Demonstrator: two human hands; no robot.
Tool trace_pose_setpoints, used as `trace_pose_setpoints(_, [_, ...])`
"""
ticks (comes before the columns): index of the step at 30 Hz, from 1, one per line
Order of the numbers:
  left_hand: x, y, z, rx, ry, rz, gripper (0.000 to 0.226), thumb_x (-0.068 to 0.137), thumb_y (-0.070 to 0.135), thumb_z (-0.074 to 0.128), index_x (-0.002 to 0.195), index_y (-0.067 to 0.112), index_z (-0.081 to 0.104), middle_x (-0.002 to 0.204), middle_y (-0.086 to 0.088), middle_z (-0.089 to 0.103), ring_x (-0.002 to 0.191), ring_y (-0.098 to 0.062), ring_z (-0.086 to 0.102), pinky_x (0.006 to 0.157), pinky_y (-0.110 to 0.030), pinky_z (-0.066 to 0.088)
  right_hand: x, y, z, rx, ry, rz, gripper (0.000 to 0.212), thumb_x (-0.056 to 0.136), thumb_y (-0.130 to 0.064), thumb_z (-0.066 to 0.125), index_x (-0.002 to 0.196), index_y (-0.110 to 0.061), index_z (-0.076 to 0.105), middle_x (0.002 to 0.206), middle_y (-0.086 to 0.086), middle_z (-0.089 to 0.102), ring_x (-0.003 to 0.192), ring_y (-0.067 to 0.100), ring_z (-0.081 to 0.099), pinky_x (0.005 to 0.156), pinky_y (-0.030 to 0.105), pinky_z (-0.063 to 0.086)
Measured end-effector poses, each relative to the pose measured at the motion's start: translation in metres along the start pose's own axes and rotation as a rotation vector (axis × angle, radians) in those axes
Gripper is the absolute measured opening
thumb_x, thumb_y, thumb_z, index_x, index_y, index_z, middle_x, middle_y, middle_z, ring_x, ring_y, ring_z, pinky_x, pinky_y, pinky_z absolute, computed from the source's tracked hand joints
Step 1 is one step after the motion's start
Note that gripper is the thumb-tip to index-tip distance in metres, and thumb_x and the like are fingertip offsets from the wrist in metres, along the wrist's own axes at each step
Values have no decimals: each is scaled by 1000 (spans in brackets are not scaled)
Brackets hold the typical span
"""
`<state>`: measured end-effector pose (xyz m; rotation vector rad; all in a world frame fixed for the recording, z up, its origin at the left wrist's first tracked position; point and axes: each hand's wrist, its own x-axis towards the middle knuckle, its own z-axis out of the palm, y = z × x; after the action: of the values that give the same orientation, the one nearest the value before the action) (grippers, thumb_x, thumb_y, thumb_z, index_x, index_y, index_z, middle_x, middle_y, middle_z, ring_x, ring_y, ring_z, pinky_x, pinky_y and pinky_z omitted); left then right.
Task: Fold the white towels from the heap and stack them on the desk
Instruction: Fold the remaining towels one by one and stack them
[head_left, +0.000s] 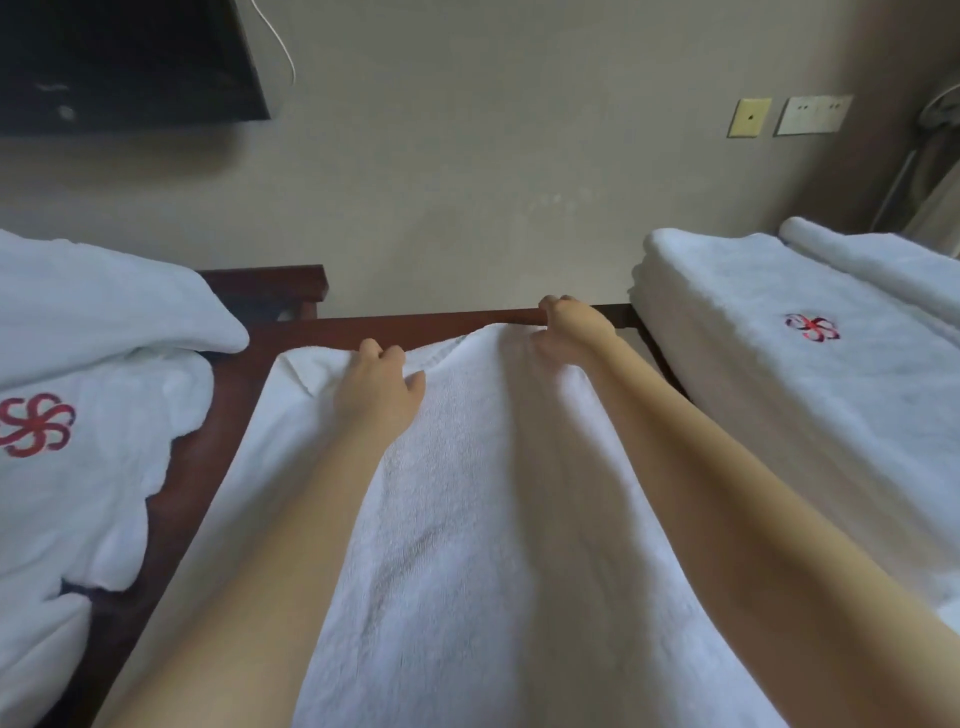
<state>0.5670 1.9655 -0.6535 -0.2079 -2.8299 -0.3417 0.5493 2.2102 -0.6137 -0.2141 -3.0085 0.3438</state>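
Gripped far edge of white towel (493, 493) with left hand (382, 387), fingers curled into the cloth. Pinched same edge with right hand (574, 327), close to the back rim of the desk (415, 326). Lay spread lengthwise down the desk, between heap (93, 332) at left and folded stack (769, 374) at right.

The spread towel (493, 493) is plain white. The heap (104, 322) on the left is white with a red pinwheel emblem (32, 423). The folded stack (753, 395) is white with a smaller red emblem (811, 327). The desk (415, 323) is dark reddish brown, and the wall (493, 182) is greyish beige.
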Motion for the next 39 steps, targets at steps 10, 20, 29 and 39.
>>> trace_pose_setpoints(10, [15, -2, -17, 43, 56, 1, 17, 88, 14, 58, 101, 5, 53, 112, -13, 44, 85, -28, 52, 70, -38, 47, 5, 3, 2, -55, 90, 3, 19, 96, -21, 44, 98, -5, 53, 113, 12, 47, 78, 29, 48, 55, 30, 33])
trace_pose_setpoints(20, [-10, -17, -76, 298, 221, 0, 25, 82, -9, 49, 98, 1, 66, 101, -14, 56, 102, -34, 45, 78, -40, 37, -63, -4, -32, 155, 421, -112, 18, 97, -17, 48, 100, 0, 53, 96, 18, 59, 74, 34, 52, 59, 33, 31])
trace_pose_setpoints(29, [-92, -32, -109, 259, 187, 72, 34, 78, -11, 51, 101, 6, 71, 105, -8, 59, 106, -30, 42, 82, -38, 32, -183, -13, -39, 177, 496, -124, 20, 97, -14, 51, 101, -1, 67, 101, 11, 59, 81, 30, 59, 63, 38, 50])
trace_pose_setpoints(39, [-199, -51, -90, 126, 83, 13, 32, 80, -5, 54, 100, 11, 74, 113, -4, 62, 115, -27, 43, 89, -37, 27, -294, -13, -1, 130, 456, -87, 12, 85, -3, 57, 86, 1, 68, 94, 12, 61, 79, 35, 59, 62, 36, 45])
